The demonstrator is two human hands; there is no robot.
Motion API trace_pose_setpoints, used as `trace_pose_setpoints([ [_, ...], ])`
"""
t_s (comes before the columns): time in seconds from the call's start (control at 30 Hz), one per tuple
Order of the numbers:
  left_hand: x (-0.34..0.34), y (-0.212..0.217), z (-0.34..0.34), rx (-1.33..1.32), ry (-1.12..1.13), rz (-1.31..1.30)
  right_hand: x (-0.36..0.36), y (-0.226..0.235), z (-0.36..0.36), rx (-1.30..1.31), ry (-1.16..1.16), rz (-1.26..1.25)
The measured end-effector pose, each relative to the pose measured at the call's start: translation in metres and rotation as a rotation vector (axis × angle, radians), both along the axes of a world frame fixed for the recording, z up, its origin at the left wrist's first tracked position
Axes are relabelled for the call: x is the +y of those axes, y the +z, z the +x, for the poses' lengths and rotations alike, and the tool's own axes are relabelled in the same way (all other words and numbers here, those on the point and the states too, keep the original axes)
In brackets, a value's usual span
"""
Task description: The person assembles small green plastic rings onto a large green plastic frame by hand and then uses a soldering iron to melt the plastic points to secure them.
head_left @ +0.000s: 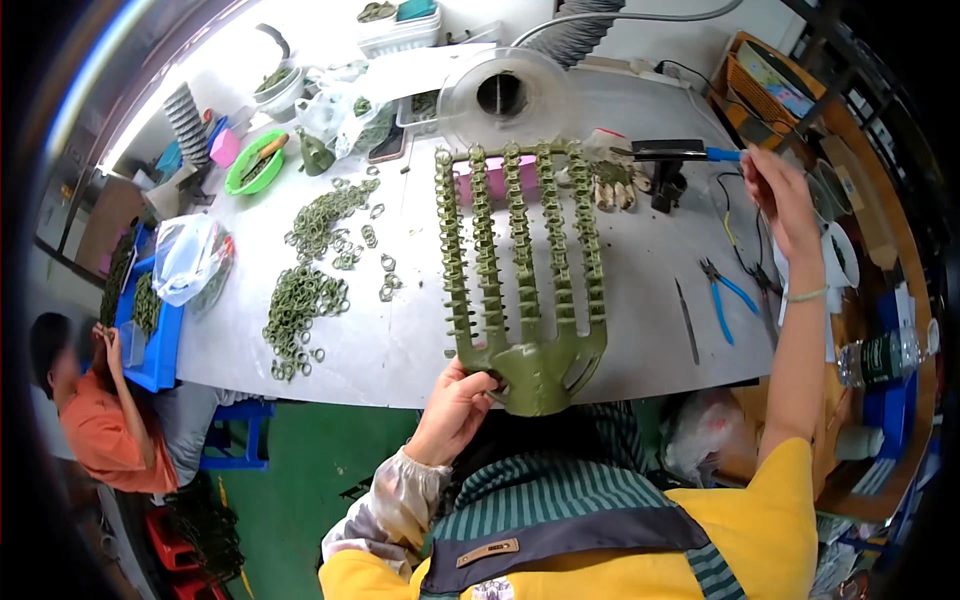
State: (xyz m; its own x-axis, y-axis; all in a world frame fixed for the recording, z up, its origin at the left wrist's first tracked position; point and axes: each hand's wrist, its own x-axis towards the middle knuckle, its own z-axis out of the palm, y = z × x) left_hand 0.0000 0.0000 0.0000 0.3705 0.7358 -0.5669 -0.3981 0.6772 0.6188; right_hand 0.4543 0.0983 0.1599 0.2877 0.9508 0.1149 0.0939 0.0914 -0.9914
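My left hand [455,408] is closed round the lower left edge of a green wax tree [540,380]. The wax tree is held up over the table's front edge, with its five long prongs pointing away from me. Rows of small green wax rings [520,235] are lined along the prongs. My right hand [785,200] is raised to the right, its fingers closed at the end of a blue-handled pen-like tool [722,154]. The tool lies level across a black stand [667,185], its thin tip toward the wax tree.
Loose green rings [305,305] lie heaped on the grey table [390,355]. Blue-handled pliers [722,300] and a metal pick [687,320] lie at the right. A green bowl [255,175] and a clear round duct hood [450,100] stand behind. A co-worker in orange [110,435] sits at left.
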Motion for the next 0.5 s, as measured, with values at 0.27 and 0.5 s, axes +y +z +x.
trace_pose_setpoints([
  [0.27, -0.012, 0.045, -0.011, -0.033, -0.104, 0.270, -0.004, 0.100, -0.102, -0.870, 0.289, 0.124],
  [0.5, 0.000, 0.040, 0.005, -0.026, -0.350, 0.421, -0.096, 0.121, -0.051, -1.033, 0.481, -0.195],
])
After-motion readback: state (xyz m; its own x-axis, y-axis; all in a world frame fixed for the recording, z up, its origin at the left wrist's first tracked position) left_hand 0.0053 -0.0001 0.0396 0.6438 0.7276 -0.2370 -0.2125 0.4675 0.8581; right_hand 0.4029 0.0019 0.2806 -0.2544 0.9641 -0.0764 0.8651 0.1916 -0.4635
